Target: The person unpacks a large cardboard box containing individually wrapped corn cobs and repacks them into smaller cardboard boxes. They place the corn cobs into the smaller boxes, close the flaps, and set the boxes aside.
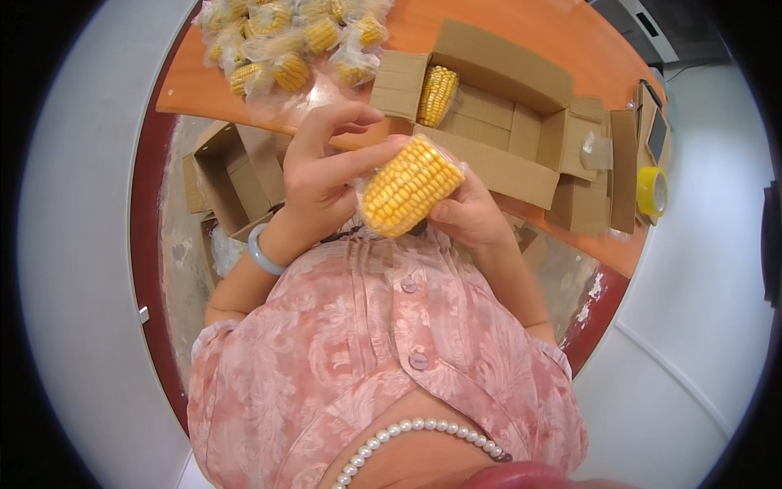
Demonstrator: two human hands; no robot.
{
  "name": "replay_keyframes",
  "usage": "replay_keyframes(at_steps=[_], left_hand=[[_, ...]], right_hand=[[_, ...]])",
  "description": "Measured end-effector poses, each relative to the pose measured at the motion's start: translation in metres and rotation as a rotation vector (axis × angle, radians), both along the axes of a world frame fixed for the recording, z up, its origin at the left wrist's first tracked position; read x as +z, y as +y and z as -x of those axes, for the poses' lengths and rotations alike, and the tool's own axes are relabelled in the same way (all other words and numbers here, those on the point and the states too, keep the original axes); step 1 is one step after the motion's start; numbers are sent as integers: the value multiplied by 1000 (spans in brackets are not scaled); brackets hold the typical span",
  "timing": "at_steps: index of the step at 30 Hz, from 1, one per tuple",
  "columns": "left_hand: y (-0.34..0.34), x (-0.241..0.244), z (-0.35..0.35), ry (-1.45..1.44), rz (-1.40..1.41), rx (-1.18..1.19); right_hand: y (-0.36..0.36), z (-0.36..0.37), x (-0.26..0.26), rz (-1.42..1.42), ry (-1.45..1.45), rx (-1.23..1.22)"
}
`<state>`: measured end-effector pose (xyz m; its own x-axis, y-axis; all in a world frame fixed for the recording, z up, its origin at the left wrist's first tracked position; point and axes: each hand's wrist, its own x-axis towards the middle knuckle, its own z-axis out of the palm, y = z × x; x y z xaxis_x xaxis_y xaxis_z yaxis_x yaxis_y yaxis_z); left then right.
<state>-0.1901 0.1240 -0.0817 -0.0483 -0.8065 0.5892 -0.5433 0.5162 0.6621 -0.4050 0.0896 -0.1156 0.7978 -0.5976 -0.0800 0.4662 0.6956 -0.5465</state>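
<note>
A piece of yellow corn cob (412, 186) in clear plastic wrap is held in front of my chest, tilted. My right hand (473, 211) grips it from the right, its thumb against the kernels. My left hand (327, 159) is at the cob's upper left side, its fingers on or beside the wrap; some fingertips are hidden behind the cob. Just beyond, an opened cardboard box (495, 150) stands on the orange table (586, 43), with one wrapped corn cob (437, 96) upright at its left end. Several bagged corn pieces (291, 71) lie together at the table's far left.
Another open cardboard box (229, 177) stands below the table edge at left, above a clear plastic bag (226, 249). At the table's right are flattened cardboard flaps (623, 171), a roll of yellow tape (652, 191) and a dark flat device (656, 136).
</note>
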Motion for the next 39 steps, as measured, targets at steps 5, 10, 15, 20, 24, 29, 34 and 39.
replay_keyframes(at_steps=[5,10,15,20,24,29,34,39], left_hand=[[7,12,-6,-460,70,168],[-5,4,-11,-223,-201,-51],[-3,4,-15,247,-386,-207],[9,2,-20,311,-374,-204],[4,-4,-3,549,-516,-436],[4,-6,16,913,-821,-553],[-4,-17,24,1043,-881,-588],[-2,-24,13,946,-775,-543]], right_hand=[[-5,-8,8,49,149,-37],[-19,6,15,191,199,-66],[-22,13,20,211,259,-133],[-26,24,20,200,326,-259],[-27,23,26,308,392,-246],[-30,22,26,369,379,-274],[-37,31,26,475,445,-401],[-82,46,38,470,827,-356]])
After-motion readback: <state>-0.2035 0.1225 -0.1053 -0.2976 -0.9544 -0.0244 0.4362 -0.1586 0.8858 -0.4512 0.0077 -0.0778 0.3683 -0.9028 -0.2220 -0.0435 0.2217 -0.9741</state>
